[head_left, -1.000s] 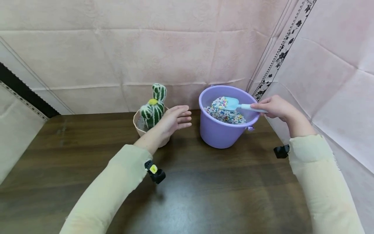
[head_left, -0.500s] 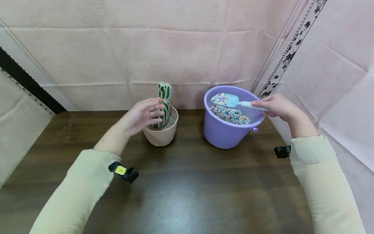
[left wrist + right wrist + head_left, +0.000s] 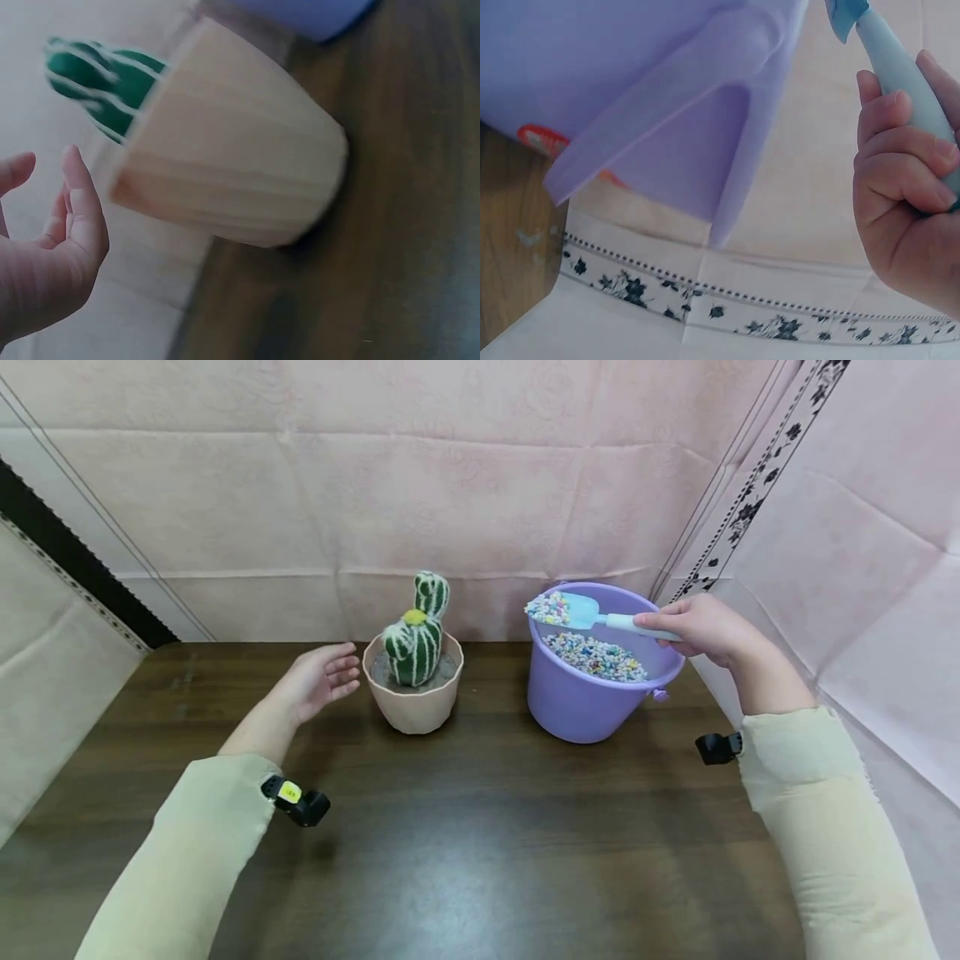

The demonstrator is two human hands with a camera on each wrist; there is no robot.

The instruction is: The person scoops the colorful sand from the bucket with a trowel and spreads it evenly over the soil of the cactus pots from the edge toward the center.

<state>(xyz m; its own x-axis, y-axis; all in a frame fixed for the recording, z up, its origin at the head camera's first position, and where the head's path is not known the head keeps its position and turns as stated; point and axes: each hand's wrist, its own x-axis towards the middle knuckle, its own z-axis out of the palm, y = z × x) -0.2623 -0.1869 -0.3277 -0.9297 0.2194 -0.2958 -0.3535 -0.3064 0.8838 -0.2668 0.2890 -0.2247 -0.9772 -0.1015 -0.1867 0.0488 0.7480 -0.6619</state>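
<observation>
Broadly, a dark wooden bench (image 3: 480,827) is seen beneath both grips, walled in by pink fabric panels. Just below the right hand (image 3: 701,627) a purple bucket (image 3: 592,702) is stood, partly filled with coloured gravel (image 3: 596,658). To the right of the left hand (image 3: 318,677) a beige pot (image 3: 416,706) is set, a green cactus (image 3: 416,639) being held upright in it; from the left wrist view the pot is seen close beside the palm but not touched.

The right grip is clenched round the pale handle of a blue scoop (image 3: 581,608), which is carried level above the bucket's far-left rim with a heap of gravel on its blade. The left grip is released, fingers relaxed and slightly curved, beside the pot's rim and apart from it.

Spillage is judged the main risk: the heap sits near the blade's edge, so gravel could be shed onto the bench between bucket and pot if the scoop were tilted or jolted. The pot, unsteadied by the open left hand, could be nudged or tipped.
</observation>
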